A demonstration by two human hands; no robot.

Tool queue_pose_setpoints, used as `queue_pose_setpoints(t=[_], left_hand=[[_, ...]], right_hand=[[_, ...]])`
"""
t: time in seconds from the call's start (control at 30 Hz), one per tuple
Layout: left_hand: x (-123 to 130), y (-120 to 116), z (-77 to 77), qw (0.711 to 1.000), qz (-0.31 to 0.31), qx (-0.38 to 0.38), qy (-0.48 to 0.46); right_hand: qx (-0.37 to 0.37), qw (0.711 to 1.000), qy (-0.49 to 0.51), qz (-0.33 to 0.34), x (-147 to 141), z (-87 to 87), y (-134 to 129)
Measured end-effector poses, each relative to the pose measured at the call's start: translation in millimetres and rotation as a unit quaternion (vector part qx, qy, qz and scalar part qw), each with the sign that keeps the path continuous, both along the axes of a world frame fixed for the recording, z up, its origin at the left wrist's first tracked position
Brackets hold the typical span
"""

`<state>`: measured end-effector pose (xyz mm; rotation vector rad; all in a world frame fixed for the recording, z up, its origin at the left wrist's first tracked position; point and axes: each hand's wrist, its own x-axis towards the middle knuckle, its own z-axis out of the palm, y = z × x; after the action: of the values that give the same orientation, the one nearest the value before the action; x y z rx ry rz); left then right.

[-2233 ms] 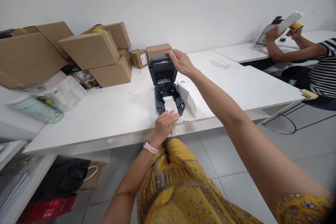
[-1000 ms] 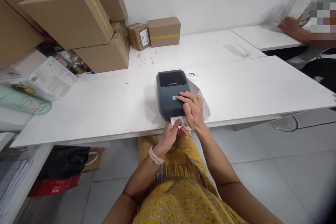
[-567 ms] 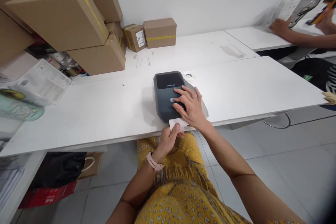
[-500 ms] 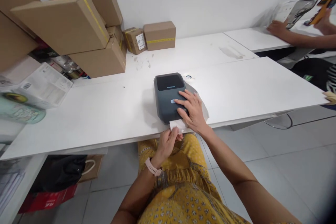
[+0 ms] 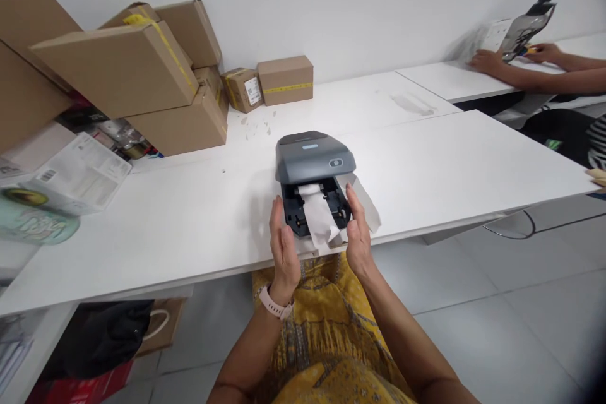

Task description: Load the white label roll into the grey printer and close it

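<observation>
A dark grey label printer (image 5: 315, 161) stands near the table's front edge with its lid tilted up, showing the black inside. From within it a strip of white paper (image 5: 320, 218) runs out over the front, its loose end creased. My left hand (image 5: 285, 252) is at the printer's left side, fingers stretched out and holding nothing. On the other side, my right hand (image 5: 358, 233) is held the same way, fingers straight beside the lower right edge. Whether either palm presses on the casing I cannot tell. A flat pale sheet (image 5: 367, 202) lies partly under the printer's right side.
Stacked cardboard boxes (image 5: 118, 69) fill the back left, with two smaller boxes (image 5: 286, 81) by the wall. At far left are a white carton (image 5: 89, 170) and a green can (image 5: 38, 224). A co-worker's arms (image 5: 525, 76) reach in at far right, near a clear bottle (image 5: 525, 31).
The printer's lid has gone from closed to raised. My left hand has let go of the paper; both hands are now at the printer's sides. The co-worker's orange tool has been lowered behind the bottle.
</observation>
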<state>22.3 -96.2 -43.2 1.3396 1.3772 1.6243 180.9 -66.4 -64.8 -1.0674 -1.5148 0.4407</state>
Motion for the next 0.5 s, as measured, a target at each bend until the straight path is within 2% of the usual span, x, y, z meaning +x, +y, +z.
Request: queue_pose_setpoints(t=[0.1,0.17,0.37,0.5], left_hand=[[-7.8,14.7,-1.6,0.999,0.034,-0.025,-0.030],[-16.4,28.9,-4.2,0.997,0.033,-0.050,-0.045],[-38.2,83.6,-9.6,0.990,-0.044,-0.104,-0.081],[-44.3,113.5,-9.2,0.972,-0.118,-0.134,-0.152]], right_hand=[[0.027,0.999,-0.018,-0.003,4.6,16.4,15.5],[0.049,0.998,-0.034,-0.002,7.9,29.5,29.2],[0.081,0.992,-0.089,0.022,8.7,67.0,69.7],[0.113,0.989,-0.094,0.029,3.6,86.9,96.6]])
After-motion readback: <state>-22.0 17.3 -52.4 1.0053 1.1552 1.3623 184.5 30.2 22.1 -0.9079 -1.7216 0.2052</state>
